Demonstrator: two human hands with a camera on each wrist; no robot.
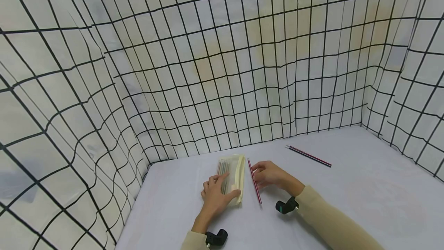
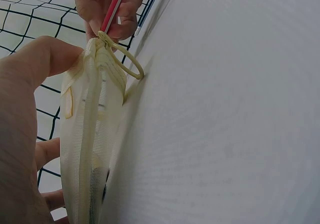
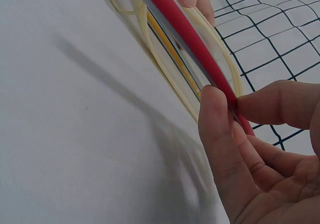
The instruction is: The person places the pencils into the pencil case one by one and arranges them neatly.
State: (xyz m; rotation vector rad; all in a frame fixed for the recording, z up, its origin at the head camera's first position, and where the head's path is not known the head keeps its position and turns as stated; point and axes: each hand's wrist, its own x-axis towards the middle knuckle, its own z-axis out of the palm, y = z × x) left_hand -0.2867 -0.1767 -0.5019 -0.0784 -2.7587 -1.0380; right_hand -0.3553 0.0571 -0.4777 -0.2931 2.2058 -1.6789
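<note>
A pale yellow mesh pencil case (image 1: 239, 169) with a zipper edge lies on the table, several pencils (image 1: 223, 167) showing through it. My left hand (image 1: 216, 196) grips the case, its thumb at the zipper edge and its other fingers spread over to the far side. In the right wrist view the case's long side gapes, and a yellow pencil (image 3: 175, 53) shows inside. Just right of the case, my right hand (image 1: 268, 174) pinches a red pencil (image 1: 254, 182) with a grey stripe between thumb and fingers. That pencil runs nearly parallel to the opening.
Two more pencils (image 1: 308, 156), one red and one black, lie side by side on the white table (image 1: 364, 188) at the back right. A yellow loop (image 2: 132, 66) hangs off the case's end. White cloth walls with a black grid (image 1: 208, 68) stand around the table.
</note>
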